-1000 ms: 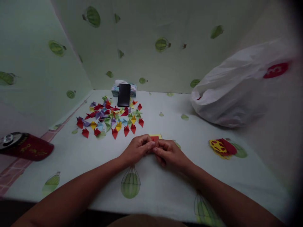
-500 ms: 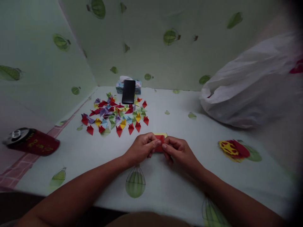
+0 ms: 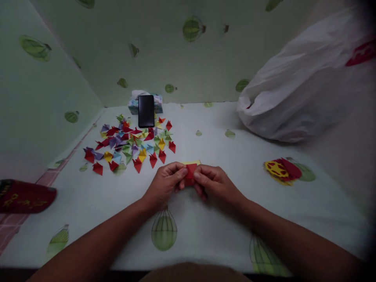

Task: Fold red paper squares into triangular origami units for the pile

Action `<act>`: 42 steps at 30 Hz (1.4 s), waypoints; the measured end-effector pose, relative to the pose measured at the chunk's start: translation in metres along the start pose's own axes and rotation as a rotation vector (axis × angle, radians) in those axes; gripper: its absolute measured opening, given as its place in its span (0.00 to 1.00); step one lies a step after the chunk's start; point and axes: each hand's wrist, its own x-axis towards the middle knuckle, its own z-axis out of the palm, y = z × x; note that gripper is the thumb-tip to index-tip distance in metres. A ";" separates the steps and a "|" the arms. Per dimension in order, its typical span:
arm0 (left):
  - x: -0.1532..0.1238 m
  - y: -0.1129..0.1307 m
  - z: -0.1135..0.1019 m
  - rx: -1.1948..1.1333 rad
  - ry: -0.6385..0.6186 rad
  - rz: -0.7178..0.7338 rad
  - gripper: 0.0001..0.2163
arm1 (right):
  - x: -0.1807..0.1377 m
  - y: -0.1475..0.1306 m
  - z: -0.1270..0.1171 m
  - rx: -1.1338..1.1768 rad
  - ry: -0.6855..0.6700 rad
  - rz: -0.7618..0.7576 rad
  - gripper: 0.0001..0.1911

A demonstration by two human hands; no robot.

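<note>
Between my two hands is a small piece of folded red paper (image 3: 191,172). My left hand (image 3: 167,181) pinches its left side, thumb on top. On the other side my right hand (image 3: 216,181) grips it with thumb and fingers. Just behind the red paper, a yellow paper edge (image 3: 194,161) shows; most of it is hidden by the hands. Farther left lies a spread of small folded paper figures (image 3: 138,147) in red, purple, yellow, green, blue and orange.
A black phone (image 3: 146,111) leans against a tissue box (image 3: 133,106) at the back. A dark red can (image 3: 28,197) lies at the left. Red and yellow paper cut-outs (image 3: 282,170) rest at the right, with a large white plastic bag (image 3: 288,94) behind them on the patterned cloth (image 3: 205,235).
The view has turned a little to the right, so the can is partly out of frame. My fingers have shifted on the red paper, and more of its face shows flat.
</note>
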 end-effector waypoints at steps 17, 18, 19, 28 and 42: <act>-0.001 0.001 0.000 0.007 0.007 -0.001 0.08 | 0.002 0.004 -0.004 0.036 0.041 -0.105 0.10; -0.002 0.002 0.000 0.046 0.013 0.019 0.07 | 0.001 0.003 -0.004 -0.046 0.082 -0.164 0.09; -0.002 0.003 0.001 0.075 0.015 0.031 0.06 | 0.001 0.003 -0.003 -0.114 0.118 -0.222 0.06; -0.002 -0.001 0.002 0.057 -0.009 0.011 0.06 | -0.001 0.007 -0.001 -0.448 0.264 -0.552 0.06; -0.003 -0.005 0.008 -0.181 -0.021 -0.083 0.07 | -0.001 0.005 0.001 -0.516 0.310 -0.626 0.05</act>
